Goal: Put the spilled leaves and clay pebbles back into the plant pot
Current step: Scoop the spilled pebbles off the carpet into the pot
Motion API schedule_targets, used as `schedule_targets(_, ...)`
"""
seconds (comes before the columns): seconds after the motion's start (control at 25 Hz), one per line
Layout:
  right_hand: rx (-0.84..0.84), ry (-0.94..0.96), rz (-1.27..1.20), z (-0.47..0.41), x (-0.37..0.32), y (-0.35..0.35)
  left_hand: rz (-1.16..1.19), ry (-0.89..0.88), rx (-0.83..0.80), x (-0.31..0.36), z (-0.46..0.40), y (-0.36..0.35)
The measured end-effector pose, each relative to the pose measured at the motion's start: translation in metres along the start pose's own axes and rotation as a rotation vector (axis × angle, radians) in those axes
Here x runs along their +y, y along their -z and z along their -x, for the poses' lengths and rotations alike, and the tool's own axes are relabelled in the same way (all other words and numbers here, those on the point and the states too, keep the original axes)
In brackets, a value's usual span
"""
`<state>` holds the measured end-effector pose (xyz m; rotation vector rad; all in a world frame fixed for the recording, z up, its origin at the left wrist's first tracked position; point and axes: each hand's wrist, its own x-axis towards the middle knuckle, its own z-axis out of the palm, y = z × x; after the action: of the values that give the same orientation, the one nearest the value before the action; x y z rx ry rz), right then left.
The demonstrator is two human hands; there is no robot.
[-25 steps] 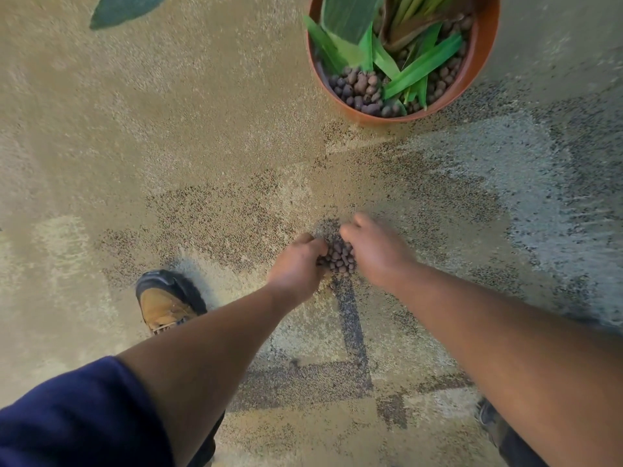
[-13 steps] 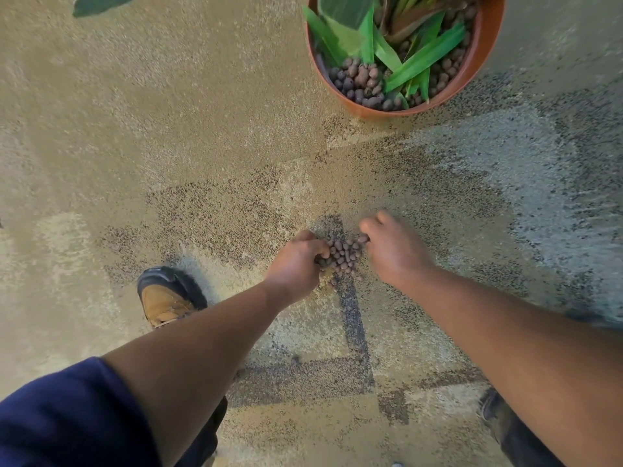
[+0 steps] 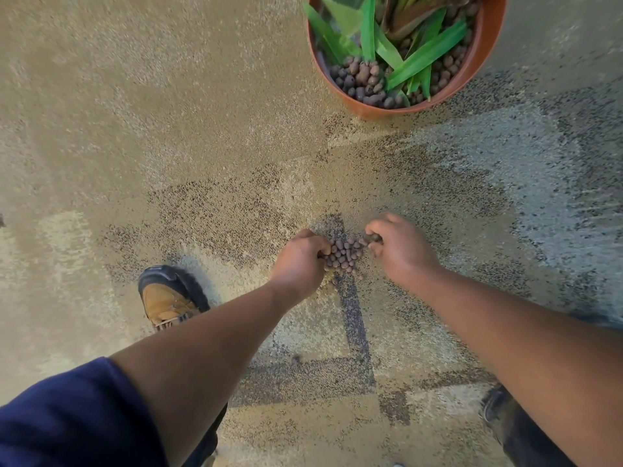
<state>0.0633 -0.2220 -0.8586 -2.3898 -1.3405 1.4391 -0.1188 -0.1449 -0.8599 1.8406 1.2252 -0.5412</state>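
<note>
A small heap of brown clay pebbles lies on the speckled carpet between my two hands. My left hand is curled against the heap's left side, fingertips touching the pebbles. My right hand cups the right side, with a pebble or two pinched under its fingers. The terracotta plant pot stands at the top right, holding green leaves and more clay pebbles. Some distance of bare carpet separates the heap from the pot.
The floor is tan and grey speckled carpet with dark lines. My left foot in a brown shoe stands left of the heap. A dark trouser leg shows at the bottom right.
My right hand has drawn a little to the right, away from my left, so more of the pebble heap shows between them. The view has shifted slightly.
</note>
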Motion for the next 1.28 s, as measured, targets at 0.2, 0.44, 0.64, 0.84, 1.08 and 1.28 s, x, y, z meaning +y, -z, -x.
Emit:
schedule_targets(0.2,0.016,-0.020,-0.022,0.002,0.003,0.000,-0.065,-0.068,-0.024,-0.004,0.003,0.002)
schedule_targets(0.44,-0.004,0.054,0.063,0.000,0.005,0.001,-0.103,-0.110,-0.020,-0.009,-0.002,0.008)
schedule_targets(0.64,-0.043,0.092,0.176,-0.002,-0.004,0.002,-0.184,-0.175,0.000,-0.013,-0.005,0.009)
schedule_targets(0.84,-0.043,0.052,0.175,-0.004,-0.003,-0.001,-0.170,-0.179,-0.003,-0.011,-0.010,0.010)
schedule_targets(1.08,0.045,-0.235,-0.237,0.000,-0.010,0.003,0.000,-0.007,-0.041,-0.004,-0.015,0.020)
schedule_targets(1.28,0.114,-0.354,-0.736,0.015,-0.028,0.035,0.276,-0.005,0.090,0.037,-0.007,0.059)
